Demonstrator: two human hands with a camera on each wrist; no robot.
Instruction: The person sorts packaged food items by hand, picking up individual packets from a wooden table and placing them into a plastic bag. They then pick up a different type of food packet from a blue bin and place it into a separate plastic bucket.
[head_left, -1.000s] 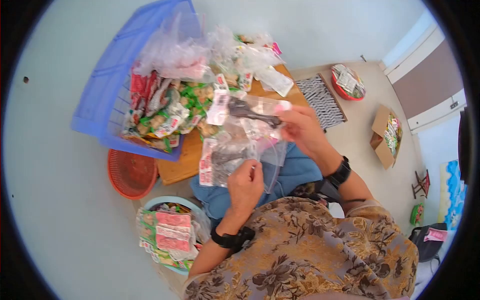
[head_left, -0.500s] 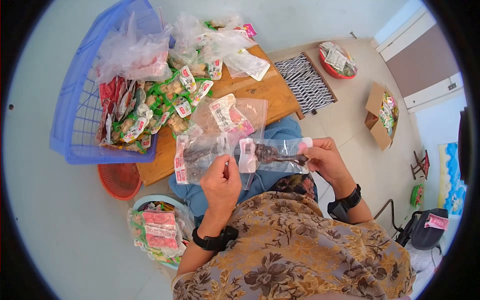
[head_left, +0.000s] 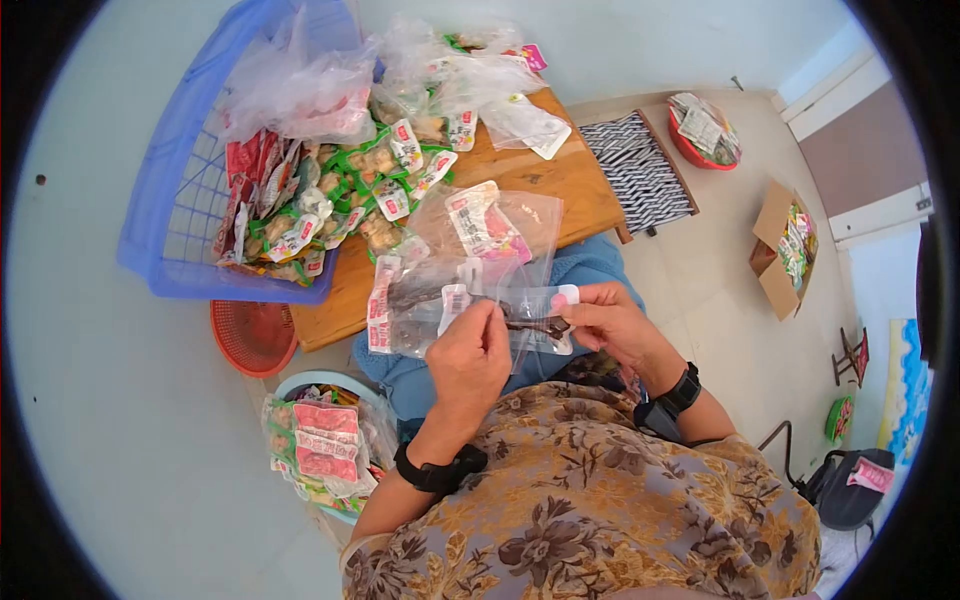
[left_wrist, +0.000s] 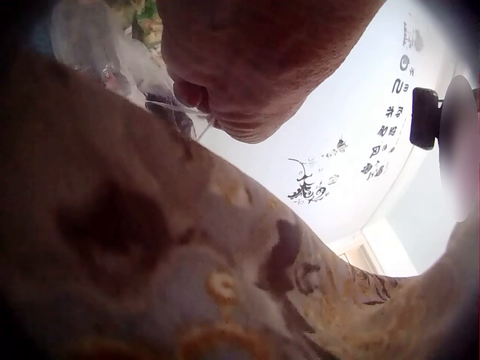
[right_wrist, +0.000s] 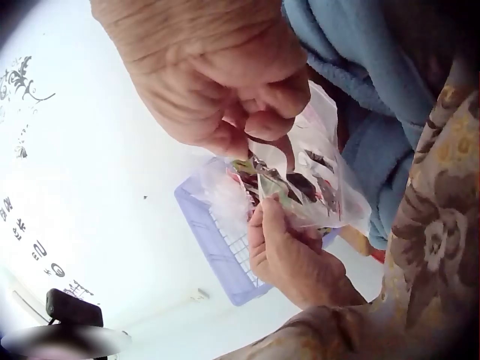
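In the head view my left hand (head_left: 470,350) pinches the edge of a clear plastic bag (head_left: 545,215) over the lap. A packet with a red-and-white label end (head_left: 380,305) and dark contents shows through the bag. My right hand (head_left: 612,325) pinches one end of a small clear packet of dark food (head_left: 535,325). That packet reaches leftward behind the left fingers, its barcoded white end (head_left: 453,303) showing past them. From the right wrist view, both hands come close together, the right hand (right_wrist: 225,90) above the left hand (right_wrist: 289,251), with the plastic between them.
On the wooden table (head_left: 520,170), a blue basket (head_left: 160,230) holds green and red snack packets (head_left: 350,200) and loose plastic bags (head_left: 300,90). A red basket (head_left: 255,335) and a light-blue basin (head_left: 350,380) stand lower left. A cardboard box (head_left: 775,260) sits on the floor right.
The right hand has come down and inward with the small dark packet, bringing it from above the bag to the left hand. The left hand keeps its pinch on the bag.
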